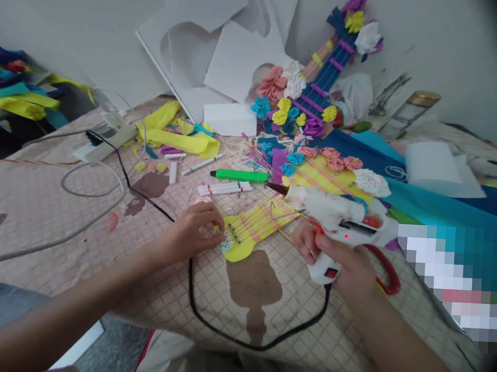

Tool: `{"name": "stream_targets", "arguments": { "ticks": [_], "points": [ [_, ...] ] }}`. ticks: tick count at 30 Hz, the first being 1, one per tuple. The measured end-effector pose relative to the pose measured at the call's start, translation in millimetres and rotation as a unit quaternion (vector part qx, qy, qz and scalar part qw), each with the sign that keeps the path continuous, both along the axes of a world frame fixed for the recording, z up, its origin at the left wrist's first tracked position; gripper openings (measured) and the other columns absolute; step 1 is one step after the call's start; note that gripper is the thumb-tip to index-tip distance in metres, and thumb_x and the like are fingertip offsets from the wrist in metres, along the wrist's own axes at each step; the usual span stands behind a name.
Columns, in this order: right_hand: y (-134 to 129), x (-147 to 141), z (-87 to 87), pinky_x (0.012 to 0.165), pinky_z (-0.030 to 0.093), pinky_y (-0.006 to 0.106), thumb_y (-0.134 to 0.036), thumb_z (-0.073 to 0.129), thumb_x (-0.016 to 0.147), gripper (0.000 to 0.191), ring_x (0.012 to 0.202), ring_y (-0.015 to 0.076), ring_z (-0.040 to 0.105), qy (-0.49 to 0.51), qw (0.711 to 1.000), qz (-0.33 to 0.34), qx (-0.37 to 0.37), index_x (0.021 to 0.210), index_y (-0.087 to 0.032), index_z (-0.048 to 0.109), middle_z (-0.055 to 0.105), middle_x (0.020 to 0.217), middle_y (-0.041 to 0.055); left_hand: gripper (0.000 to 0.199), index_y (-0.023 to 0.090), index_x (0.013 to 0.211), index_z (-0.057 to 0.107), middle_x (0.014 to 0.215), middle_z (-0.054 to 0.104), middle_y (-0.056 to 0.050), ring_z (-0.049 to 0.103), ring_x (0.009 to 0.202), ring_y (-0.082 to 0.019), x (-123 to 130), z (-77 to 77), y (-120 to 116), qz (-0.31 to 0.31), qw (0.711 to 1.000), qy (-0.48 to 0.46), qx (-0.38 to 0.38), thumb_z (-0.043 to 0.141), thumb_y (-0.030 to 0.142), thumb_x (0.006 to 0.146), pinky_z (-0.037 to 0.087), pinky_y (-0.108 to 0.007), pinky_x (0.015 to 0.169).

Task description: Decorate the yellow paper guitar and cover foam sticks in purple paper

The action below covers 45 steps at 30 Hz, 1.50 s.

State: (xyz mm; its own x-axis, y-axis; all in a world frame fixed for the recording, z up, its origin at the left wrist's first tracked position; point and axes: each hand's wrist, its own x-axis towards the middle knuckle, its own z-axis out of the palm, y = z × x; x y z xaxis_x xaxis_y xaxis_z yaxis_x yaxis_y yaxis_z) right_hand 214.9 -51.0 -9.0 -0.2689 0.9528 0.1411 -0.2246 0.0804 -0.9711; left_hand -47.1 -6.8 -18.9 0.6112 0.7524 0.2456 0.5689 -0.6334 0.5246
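Note:
My right hand (344,260) is wrapped round the handle of a white glue gun (326,207), its dark nozzle pointing left over the table. A speckled white paper flower (225,242) lies on the head of a yellow paper guitar (240,252); my left hand (194,230) pinches it between thumb and fingers. Strings run along the guitar's neck towards its yellow body (324,176), where pink, blue and white paper flowers sit. The glue gun partly covers the guitar.
A black cable (224,336) loops in front of the guitar. Behind lie a green marker (240,176), white sticks (224,188), paper scraps and a decorated blue guitar (327,73). Red-handled scissors (389,271) are right; a power strip (104,142) is left.

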Motion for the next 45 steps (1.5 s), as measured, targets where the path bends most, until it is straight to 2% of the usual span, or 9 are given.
{"name": "stream_targets", "arguments": {
  "ticks": [9,16,22,28,30,33,38,41,45],
  "points": [
    [0.0,0.1,0.2,0.057,0.029,0.032,-0.040,0.056,0.078,0.030,0.060,0.0163,0.044,0.000,1.000,-0.002,-0.011,0.056,-0.018,0.052,0.044,0.053,-0.0004,0.010,0.016,0.068,0.057,0.073,0.059,-0.002,0.054,0.073,-0.014,1.2,-1.0,0.0,0.015,1.000,0.005,0.007,0.061,0.020,0.075,0.043,-0.028,0.072],
    [-1.6,-0.6,0.7,0.053,0.026,0.031,-0.038,0.056,0.078,0.027,0.056,0.0146,0.041,0.014,1.000,-0.012,-0.004,0.059,-0.019,0.053,0.045,0.054,-0.0010,0.014,0.017,0.088,0.057,0.086,0.061,-0.005,0.057,0.083,-0.017,-30.6,15.9,11.1,0.073,0.997,0.013,0.031,0.057,0.028,0.080,0.046,-0.033,0.079],
    [-0.5,-0.6,0.9,0.054,0.028,0.032,-0.039,0.054,0.079,0.029,0.057,0.0152,0.041,0.000,1.000,0.004,-0.001,0.060,-0.018,0.053,0.044,0.054,-0.0003,0.033,0.019,0.109,0.056,0.113,0.055,-0.010,0.051,0.106,-0.023,-43.7,2.0,12.0,0.030,0.993,0.111,-0.010,0.059,0.027,0.077,0.041,-0.041,0.094],
    [0.9,-0.5,0.5,0.053,0.027,0.031,-0.038,0.055,0.079,0.030,0.058,0.0151,0.042,0.005,1.000,0.000,-0.002,0.057,-0.018,0.052,0.044,0.055,-0.0001,0.026,0.018,0.103,0.060,0.106,0.059,-0.008,0.058,0.091,-0.019,-38.2,1.1,8.9,0.102,0.988,-0.047,-0.104,0.055,0.031,0.081,0.049,-0.032,0.080],
    [0.7,-1.4,1.5,0.053,0.028,0.031,-0.038,0.055,0.079,0.029,0.058,0.0149,0.042,0.003,1.000,-0.003,-0.001,0.058,-0.018,0.052,0.044,0.055,-0.0002,0.026,0.019,0.102,0.061,0.099,0.062,-0.006,0.058,0.084,-0.016,-31.2,5.3,5.7,0.141,0.956,-0.166,-0.196,0.058,0.032,0.079,0.050,-0.029,0.074],
    [-0.1,-4.8,3.4,0.051,0.029,0.029,-0.039,0.056,0.078,0.027,0.052,0.0125,0.040,0.018,1.000,-0.001,-0.008,0.062,-0.017,0.056,0.047,0.057,-0.0004,0.025,0.020,0.097,0.063,0.085,0.062,-0.002,0.058,0.076,-0.013,-14.1,11.7,-1.3,0.148,0.868,-0.320,-0.350,0.064,0.030,0.075,0.051,-0.024,0.067],
    [-1.1,-13.0,0.6,0.054,0.040,0.028,-0.042,0.057,0.079,0.024,0.052,0.0134,0.055,-0.002,0.991,-0.115,-0.075,0.075,-0.019,0.063,0.064,0.066,0.0011,0.023,0.019,0.094,0.063,0.075,0.059,0.001,0.057,0.068,-0.010,24.3,15.3,-15.3,0.101,0.740,-0.416,-0.519,0.069,0.026,0.072,0.051,-0.021,0.058],
    [-0.5,-15.6,-3.9,0.057,0.046,0.029,-0.050,0.056,0.078,0.032,0.059,0.0172,0.062,-0.058,0.979,-0.152,-0.120,0.080,-0.019,0.064,0.068,0.068,0.0034,0.021,0.018,0.091,0.062,0.077,0.060,0.000,0.058,0.067,-0.009,46.8,11.5,-23.0,0.058,0.715,-0.446,-0.535,0.068,0.026,0.073,0.050,-0.020,0.057],
    [0.3,-17.5,-3.2,0.062,0.050,0.030,-0.048,0.068,0.067,0.034,0.069,0.0197,0.064,-0.136,0.972,-0.164,-0.099,0.085,-0.019,0.064,0.070,0.076,0.0037,0.016,0.017,0.087,0.061,0.075,0.060,0.001,0.057,0.065,-0.008,66.2,8.5,-29.9,0.039,0.729,-0.470,-0.495,0.066,0.027,0.076,0.048,-0.019,0.061]
  ]
}}
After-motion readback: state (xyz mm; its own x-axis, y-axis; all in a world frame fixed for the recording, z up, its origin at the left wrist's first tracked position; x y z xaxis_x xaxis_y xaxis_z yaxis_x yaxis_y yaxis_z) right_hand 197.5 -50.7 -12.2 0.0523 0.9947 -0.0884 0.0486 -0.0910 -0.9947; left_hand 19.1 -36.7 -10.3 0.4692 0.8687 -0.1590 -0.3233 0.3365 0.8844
